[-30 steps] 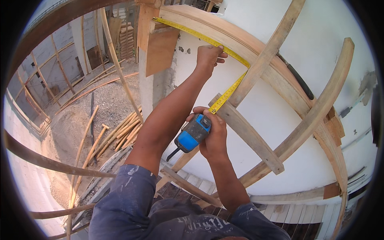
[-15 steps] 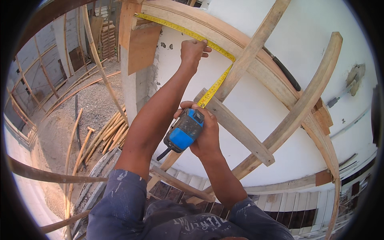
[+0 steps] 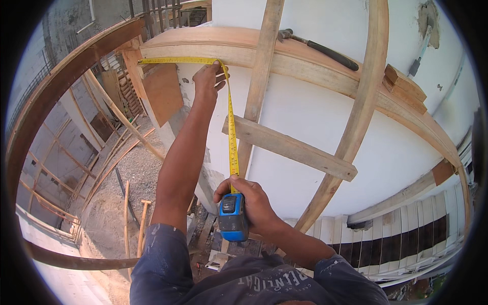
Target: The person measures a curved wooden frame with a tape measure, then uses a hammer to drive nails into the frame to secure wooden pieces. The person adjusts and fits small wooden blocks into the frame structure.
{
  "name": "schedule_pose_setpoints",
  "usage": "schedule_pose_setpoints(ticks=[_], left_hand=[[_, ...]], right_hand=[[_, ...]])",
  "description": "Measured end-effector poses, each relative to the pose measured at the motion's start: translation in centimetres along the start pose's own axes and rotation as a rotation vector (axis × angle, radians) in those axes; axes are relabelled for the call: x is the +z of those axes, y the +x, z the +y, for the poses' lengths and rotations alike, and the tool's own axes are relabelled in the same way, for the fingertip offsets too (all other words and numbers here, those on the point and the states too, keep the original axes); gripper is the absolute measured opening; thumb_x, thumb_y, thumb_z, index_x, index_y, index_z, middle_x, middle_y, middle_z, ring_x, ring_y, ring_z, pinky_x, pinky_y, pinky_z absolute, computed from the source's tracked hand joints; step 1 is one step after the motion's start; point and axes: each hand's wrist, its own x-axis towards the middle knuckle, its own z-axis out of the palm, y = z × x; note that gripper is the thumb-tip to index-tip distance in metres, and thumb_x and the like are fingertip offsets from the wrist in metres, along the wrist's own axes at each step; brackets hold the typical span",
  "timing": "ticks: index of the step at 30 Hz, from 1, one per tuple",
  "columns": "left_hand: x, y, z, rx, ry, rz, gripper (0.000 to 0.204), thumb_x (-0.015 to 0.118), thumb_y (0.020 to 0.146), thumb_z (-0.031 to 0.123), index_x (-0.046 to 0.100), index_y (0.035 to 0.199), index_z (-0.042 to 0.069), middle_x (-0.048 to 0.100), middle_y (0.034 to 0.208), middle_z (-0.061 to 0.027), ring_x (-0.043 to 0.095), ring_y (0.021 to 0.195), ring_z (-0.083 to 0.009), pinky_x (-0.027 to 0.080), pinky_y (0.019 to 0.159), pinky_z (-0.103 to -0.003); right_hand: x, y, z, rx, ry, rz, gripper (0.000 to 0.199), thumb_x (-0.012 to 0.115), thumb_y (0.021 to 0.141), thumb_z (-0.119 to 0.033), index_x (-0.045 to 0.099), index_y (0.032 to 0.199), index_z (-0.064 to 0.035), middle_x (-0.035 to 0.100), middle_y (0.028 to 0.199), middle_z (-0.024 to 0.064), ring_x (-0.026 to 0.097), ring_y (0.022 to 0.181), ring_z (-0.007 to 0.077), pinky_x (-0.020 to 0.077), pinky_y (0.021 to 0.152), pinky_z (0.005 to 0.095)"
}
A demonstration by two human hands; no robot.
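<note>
Retractable tape measure (image 3: 232, 222), in the head view, sits toward six o'clock, its blue-and-black case wrapped by the right grip (image 3: 258, 206), thumb pressing the yellow blade (image 3: 232, 127) near the mouth; the left grip (image 3: 208, 80), at eleven o'clock, is part-closed with its thumb at the blade's bend beside the curved wooden beam (image 3: 315, 76). The case looks light and non-slip, best held around its sides, while the thin blade seems springy and liable to kink, so pinch it flat.
</note>
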Motion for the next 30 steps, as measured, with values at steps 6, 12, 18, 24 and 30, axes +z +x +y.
schedule_pose_setpoints(ticks=[6,12,18,24,30], left_hand=[[0.1,-0.5,-0.9,-0.059,-0.124,0.002,0.017,0.054,0.101,0.025,0.059,0.103,0.008,0.069,0.104,-0.01,0.065,0.092,-0.0236,0.049,0.08,-0.038],[0.3,0.0,-0.8,-0.018,-0.133,0.009,0.017,0.056,0.1,0.024,0.06,0.105,0.009,0.069,0.1,-0.0077,0.064,0.088,-0.0224,0.05,0.076,-0.036],[-0.1,0.5,-0.9,-0.012,-0.151,-0.024,0.02,0.059,0.099,0.028,0.061,0.105,0.009,0.068,0.103,-0.0083,0.063,0.088,-0.0226,0.051,0.077,-0.036],[-0.3,0.4,-0.4,-0.006,-0.129,-0.017,0.02,0.063,0.098,0.028,0.061,0.106,0.009,0.067,0.101,-0.007,0.063,0.089,-0.0224,0.052,0.076,-0.036],[0.3,-0.1,-0.2,0.007,-0.093,0.023,0.018,0.06,0.099,0.024,0.062,0.105,0.007,0.069,0.099,-0.0074,0.066,0.081,-0.0199,0.052,0.07,-0.034]], right_hand=[[-4.3,-3.0,-3.1,0.067,-0.115,0.069,0.044,0.046,0.102,-0.038,0.063,0.106,0.0024,0.065,0.076,0.0106,0.065,0.057,0.0177,0.0555,0.05,0.0277],[-10.2,-10.6,-6.2,0.092,-0.528,0.118,0.049,0.048,0.103,-0.04,0.063,0.114,0.0057,0.068,0.078,0.0114,0.064,0.062,0.0131,0.0529,0.057,0.0244],[-14.4,-18.3,-2.4,0.174,-0.515,0.116,0.047,0.051,0.102,-0.038,0.065,0.116,0.005,0.068,0.085,0.0126,0.065,0.081,0.0165,0.0516,0.074,0.0285],[-16.6,-23.5,2.4,0.229,-0.51,0.064,0.04,0.051,0.103,-0.033,0.069,0.111,0.0021,0.071,0.093,0.0095,0.066,0.092,0.0175,0.0507,0.087,0.0323],[-13.8,-18.7,5.0,0.176,-0.483,-0.044,0.037,0.05,0.104,-0.031,0.071,0.106,-0.001,0.071,0.092,0.0069,0.065,0.087,0.0145,0.0508,0.082,0.0313]])
